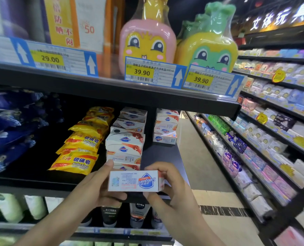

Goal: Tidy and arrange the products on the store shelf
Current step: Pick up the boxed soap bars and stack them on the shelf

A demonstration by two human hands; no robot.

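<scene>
White soap box (136, 181) — logo upside down — is gripped at its ends by left hand (94, 189) and right hand (170, 189). Behind it stands a soap box stack (126, 141), apparently leaning, on the shelf (32, 181).

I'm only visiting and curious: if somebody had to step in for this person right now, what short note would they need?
Both hands hold one soap box in front of the middle shelf: left hand grips its left end, right hand its right end. The logo on the box reads upside down.
On the shelf: a tall, uneven stack of soap boxes just behind the held box, a shorter stack further right, yellow soap packs to the left.
Done: cannot tell from this view.
Left: probably turn the box right way up, set it with the stacks and straighten the tall one.
</scene>
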